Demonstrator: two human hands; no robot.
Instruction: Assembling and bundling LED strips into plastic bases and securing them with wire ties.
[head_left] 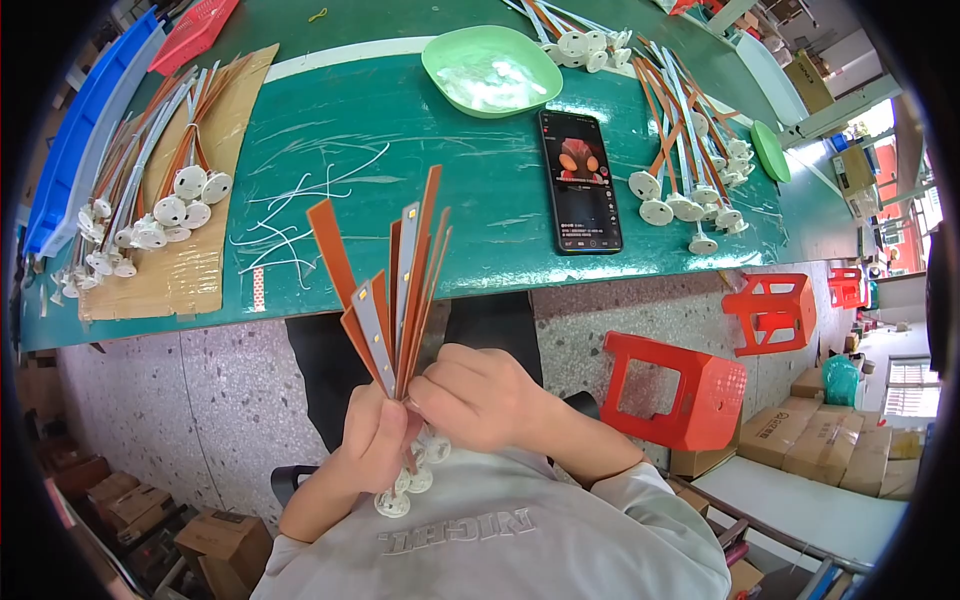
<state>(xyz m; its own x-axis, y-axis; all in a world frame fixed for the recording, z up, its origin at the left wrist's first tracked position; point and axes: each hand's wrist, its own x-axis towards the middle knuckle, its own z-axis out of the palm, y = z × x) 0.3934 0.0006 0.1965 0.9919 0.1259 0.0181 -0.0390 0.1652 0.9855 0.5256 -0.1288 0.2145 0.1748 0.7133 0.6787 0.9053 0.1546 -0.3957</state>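
Observation:
A fan of several long orange-brown and white strips [398, 280] with round white bases [408, 482] at their lower ends stands upright over my lap. My left hand [372, 440] grips the bunch low down. My right hand [472, 398] pinches the same bunch from the right, fingers against the strips.
A green table [440, 150] lies ahead with a phone [580, 180], a green bowl [492, 70], loose white ties [300, 215], and piles of finished strips on cardboard at left [150, 200] and at right [690, 170]. Orange stools [672, 388] and cardboard boxes [830, 445] stand to my right.

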